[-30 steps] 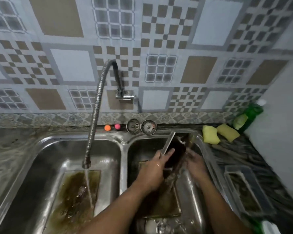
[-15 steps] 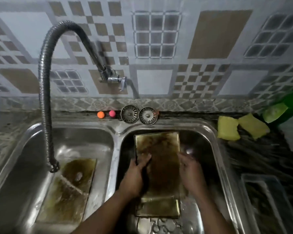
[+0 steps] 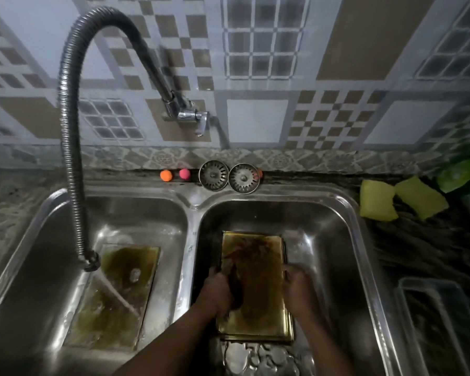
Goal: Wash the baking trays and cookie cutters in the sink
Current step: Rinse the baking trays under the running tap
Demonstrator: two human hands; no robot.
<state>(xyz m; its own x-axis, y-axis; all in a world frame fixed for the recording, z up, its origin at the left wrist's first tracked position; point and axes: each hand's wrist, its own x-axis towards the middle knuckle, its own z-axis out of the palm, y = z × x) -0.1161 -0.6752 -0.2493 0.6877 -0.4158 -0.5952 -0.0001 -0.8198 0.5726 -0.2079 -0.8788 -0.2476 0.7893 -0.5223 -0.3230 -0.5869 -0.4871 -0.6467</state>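
Double sink; all positions are taken from the divider point(image 3: 186, 267) between the basins. Far left of the divider: faucet hose point(image 3: 71, 158), flexible metal, arching from the wall and running a thin stream into the left basin. Just left of the divider: soaking tray point(image 3: 111, 297), flat on the basin floor, brown with grease, under the stream. Behind the divider, on the back ledge: orange ball point(image 3: 165, 175), pink ball point(image 3: 184, 173), strainer plugs point(image 3: 213, 175), two. Just right of the divider: tray stack point(image 3: 258, 256), several thin rectangular metal trays lying flat in the right basin, top face coated in brown residue. Left hand point(image 3: 217, 291) is at the stack's left long edge, fingers curled over the rim. Right hand point(image 3: 296, 287) is at the right long edge, blurred; whether its fingers close on the rim cannot be told. Handling, by judgement: stiff sheet metal, light singly, weighty stacked, slick with grease and water, rims thin; best taken by both long edges, one tray at a time. Right of the divider, nearest the wearer: cookie cutters point(image 3: 255, 359), small metal shapes, indistinct; probably light and easily bent. Far right of the divider, on the counter: yellow sponges point(image 3: 376, 200), green bottle point(image 3: 457, 176), clear container point(image 3: 440, 321).
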